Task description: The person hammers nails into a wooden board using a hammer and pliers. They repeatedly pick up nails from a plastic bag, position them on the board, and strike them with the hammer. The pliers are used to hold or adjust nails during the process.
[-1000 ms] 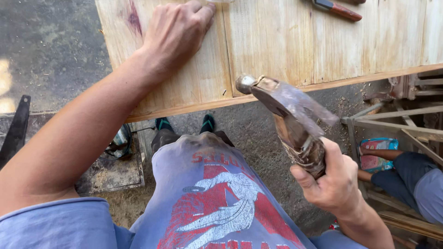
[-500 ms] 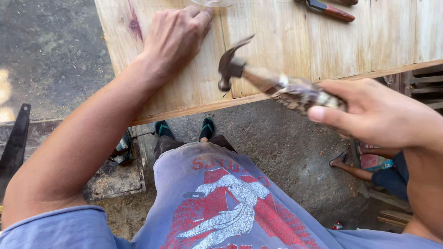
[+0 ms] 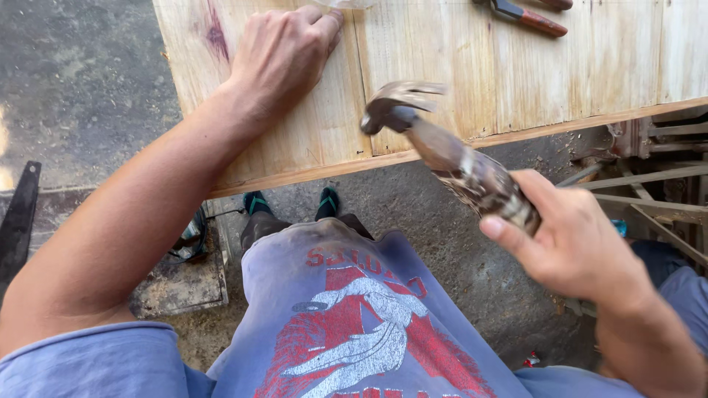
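From the head camera, I see 2 bare hands at work over a pale wooden panel laid like a desk above a concrete floor. The right hand has its grip shut tight round the wrapped handle of a claw hammer, which hangs in the air just over the panel's near edge, its head blurred. The left hand lies on the boards, fingers curled toward the top edge of the view; what they pinch there I cannot tell.

I judge the step to be mid-swing in nailing. The next move calls for a square, controlled blow that stays clear of the left fingers.

The hammer's long axis runs diagonally, handle low at right, head up-left toward the left hand. A second red-handled tool lies apart on the boards.
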